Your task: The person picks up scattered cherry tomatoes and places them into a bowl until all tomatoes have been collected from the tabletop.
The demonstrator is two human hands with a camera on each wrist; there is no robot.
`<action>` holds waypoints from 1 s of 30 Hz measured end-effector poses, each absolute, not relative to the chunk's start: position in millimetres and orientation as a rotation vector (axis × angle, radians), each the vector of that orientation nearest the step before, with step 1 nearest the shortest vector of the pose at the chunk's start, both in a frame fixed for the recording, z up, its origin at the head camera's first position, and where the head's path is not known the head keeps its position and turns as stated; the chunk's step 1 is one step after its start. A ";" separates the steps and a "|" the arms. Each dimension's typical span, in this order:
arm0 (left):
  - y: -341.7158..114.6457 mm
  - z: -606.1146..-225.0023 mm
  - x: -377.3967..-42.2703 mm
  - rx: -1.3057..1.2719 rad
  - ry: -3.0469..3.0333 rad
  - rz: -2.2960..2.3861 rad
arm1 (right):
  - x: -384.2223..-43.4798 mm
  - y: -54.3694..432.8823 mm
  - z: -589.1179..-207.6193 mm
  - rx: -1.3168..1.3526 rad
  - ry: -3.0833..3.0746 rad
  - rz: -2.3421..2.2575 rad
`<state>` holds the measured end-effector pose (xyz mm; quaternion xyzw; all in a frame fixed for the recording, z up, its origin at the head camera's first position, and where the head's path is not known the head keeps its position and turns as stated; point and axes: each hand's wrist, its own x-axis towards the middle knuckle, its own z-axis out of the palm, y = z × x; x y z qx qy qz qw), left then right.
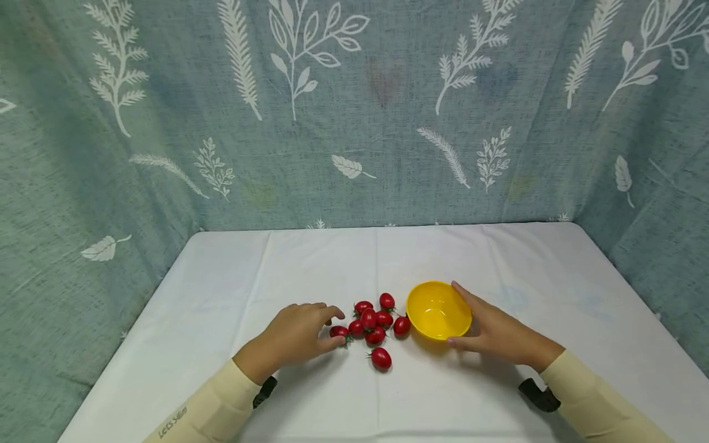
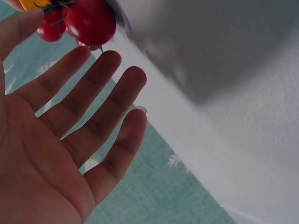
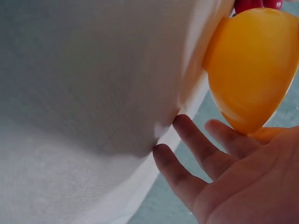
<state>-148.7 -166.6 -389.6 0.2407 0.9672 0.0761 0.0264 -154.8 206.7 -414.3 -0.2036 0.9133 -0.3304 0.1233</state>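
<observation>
In the head view, a yellow bowl (image 1: 437, 312) stands on the table just right of a loose cluster of small red tomatoes (image 1: 368, 319). My right hand (image 1: 495, 329) holds the bowl from its right side, thumb at the near rim and a finger at the far rim. In the right wrist view the other fingers (image 3: 201, 144) spread out below the bowl. My left hand (image 1: 299, 335) reaches in from the left, thumb and fingers apart around the leftmost tomato (image 1: 339, 332). Its fingers stretch out loosely in the left wrist view, under a tomato (image 2: 91, 21).
A white cloth (image 1: 310, 264) covers the table. One tomato (image 1: 381, 359) lies apart, nearer the front. Behind and at both sides hangs a green-blue curtain (image 1: 354, 111) with white leaf prints. Dark bands (image 1: 540, 394) show at the wrists, by the cream sleeves.
</observation>
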 end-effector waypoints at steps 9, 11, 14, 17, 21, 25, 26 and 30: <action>-164.7 -393.0 -147.9 0.782 2.965 0.225 | -156.9 208.3 -416.4 -0.591 2.655 -0.986; -164.3 -393.5 -147.7 0.774 2.963 0.218 | -157.1 208.4 -417.0 -0.587 2.650 -0.989; -164.1 -394.2 -147.2 0.767 2.961 0.223 | -157.2 208.6 -417.7 -0.589 2.645 -0.994; -163.7 -394.5 -146.2 0.768 2.956 0.237 | -157.0 209.3 -418.9 -0.603 2.647 -1.001; -163.2 -394.6 -145.9 0.774 2.957 0.238 | -156.4 210.6 -420.3 -0.626 2.656 -1.006; -163.3 -395.1 -146.9 0.781 2.959 0.229 | -156.4 211.0 -420.5 -0.642 2.665 -1.006; -163.3 -395.1 -147.2 0.780 2.958 0.229 | -156.6 211.1 -420.6 -0.645 2.667 -1.007; -163.0 -395.3 -148.1 0.764 2.960 0.221 | -157.6 210.8 -421.0 -0.653 2.670 -1.013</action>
